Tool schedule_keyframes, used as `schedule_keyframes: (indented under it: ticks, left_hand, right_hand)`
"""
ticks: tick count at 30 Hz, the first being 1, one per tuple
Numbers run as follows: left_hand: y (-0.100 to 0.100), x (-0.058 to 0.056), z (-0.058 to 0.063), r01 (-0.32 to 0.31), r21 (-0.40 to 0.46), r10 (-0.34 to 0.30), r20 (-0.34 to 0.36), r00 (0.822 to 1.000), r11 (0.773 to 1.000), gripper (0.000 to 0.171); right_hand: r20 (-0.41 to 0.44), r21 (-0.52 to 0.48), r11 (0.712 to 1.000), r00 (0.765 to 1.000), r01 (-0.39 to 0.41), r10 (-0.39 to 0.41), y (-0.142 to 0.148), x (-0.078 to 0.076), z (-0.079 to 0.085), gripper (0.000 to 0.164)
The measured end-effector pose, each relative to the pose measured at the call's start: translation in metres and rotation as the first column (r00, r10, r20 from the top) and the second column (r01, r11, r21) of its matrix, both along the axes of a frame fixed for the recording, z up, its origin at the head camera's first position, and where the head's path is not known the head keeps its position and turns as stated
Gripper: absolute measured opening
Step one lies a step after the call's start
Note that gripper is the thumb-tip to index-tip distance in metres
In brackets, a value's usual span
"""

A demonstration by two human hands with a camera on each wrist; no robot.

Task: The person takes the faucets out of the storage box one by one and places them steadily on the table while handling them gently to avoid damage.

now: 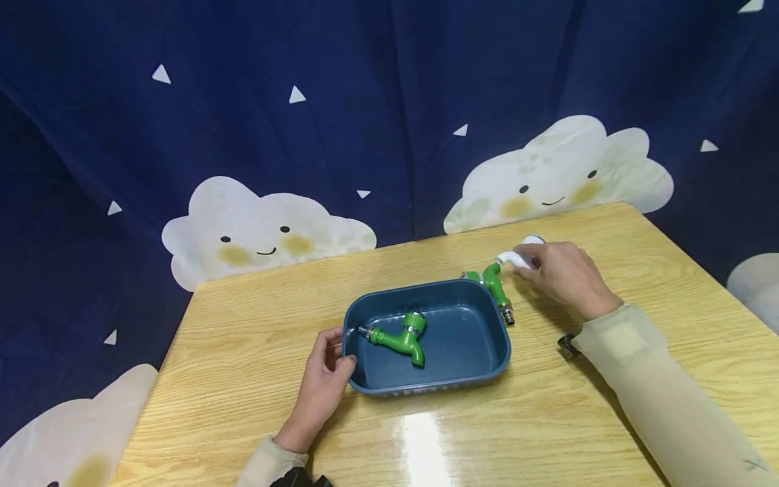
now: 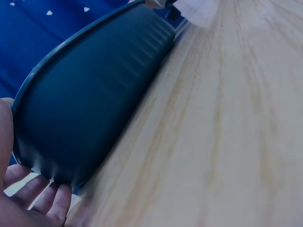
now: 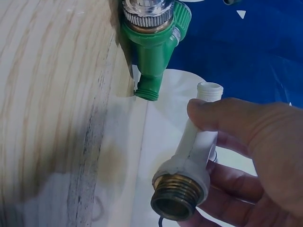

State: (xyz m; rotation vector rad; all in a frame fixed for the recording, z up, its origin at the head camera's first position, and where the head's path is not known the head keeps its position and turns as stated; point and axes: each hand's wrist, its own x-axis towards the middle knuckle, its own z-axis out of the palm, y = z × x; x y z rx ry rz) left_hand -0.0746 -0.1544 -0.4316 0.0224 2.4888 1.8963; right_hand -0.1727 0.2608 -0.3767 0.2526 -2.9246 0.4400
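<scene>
My left hand (image 1: 322, 382) grips the left end of a dark blue plastic tub (image 1: 426, 387), thumb at the rim. In the left wrist view its fingers (image 2: 45, 196) lie against the outer wall. Inside the tub lies a green tap (image 1: 398, 343) with a metal inlet. Right of the tub, my right hand (image 1: 566, 277) holds a white tap (image 1: 514, 260) between thumb and fingers. Its threaded brass inlet (image 3: 174, 198) shows in the right wrist view. A second green tap (image 1: 496, 287) lies against the tub's right end, close to the white one.
The wooden table (image 1: 262, 325) ends at a dark blue curtain (image 1: 341, 135) printed with white clouds and triangles. A black strap piece (image 1: 569, 346) sits by the right sleeve. Light glares on the wood in front of the tub.
</scene>
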Motion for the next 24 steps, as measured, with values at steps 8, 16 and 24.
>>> schedule_keyframes:
  ticks: [8,16,24]
  left_hand:
    - [0.0000,0.0001,-0.0004,-0.002,-0.002,0.002,-0.003,1.000,1.000,0.046]
    - [-0.0002,0.0002,0.0000,-0.002,-0.001,0.002,-0.006,1.000,1.000,0.046]
    - [-0.0003,0.0007,0.0000,-0.002,-0.002,0.002,-0.006,1.000,1.000,0.046]
  right_hand:
    - [0.001,0.004,1.000,1.000,-0.003,0.003,0.0017,-0.0009,-0.0017,0.043]
    - [0.001,0.004,1.000,1.000,0.000,0.000,0.0026,-0.0008,-0.0025,0.043]
    - [-0.003,-0.001,1.000,1.000,-0.001,0.001,0.0037,-0.0011,-0.0035,0.043]
